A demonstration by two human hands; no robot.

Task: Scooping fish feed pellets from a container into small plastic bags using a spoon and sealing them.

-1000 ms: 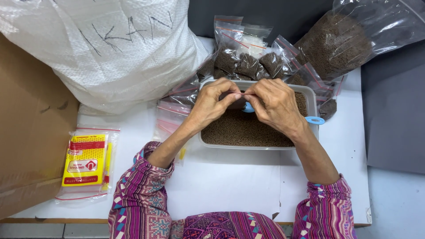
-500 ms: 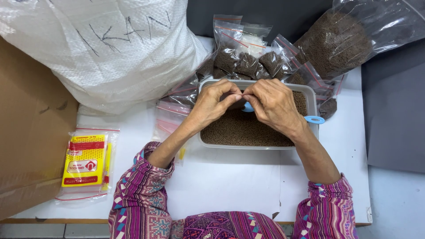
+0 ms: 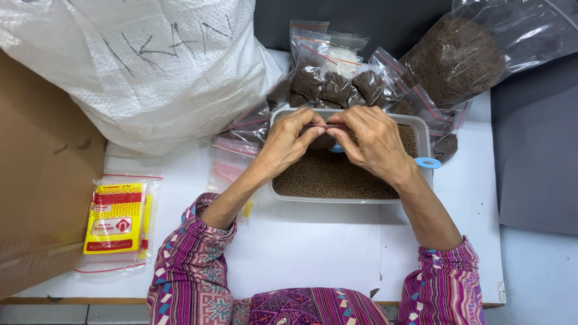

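Both your left hand [image 3: 288,143] and right hand [image 3: 374,141] pinch one small clear pellet-filled bag [image 3: 323,139] over the grey rectangular pellet tray [image 3: 423,133]; a loose pinch could spill pellets beyond the grip onto the white tabletop [image 3: 301,247].

tub [image 3: 424,135] centre | sack [image 3: 150,66] left-behind | filled bags [image 3: 337,84] behind tub

Bright, even light falls from above; my arms cast only soft shadows on the white counter [image 3: 313,253], the clear bags [image 3: 518,30] show glare, and everything looks sharp
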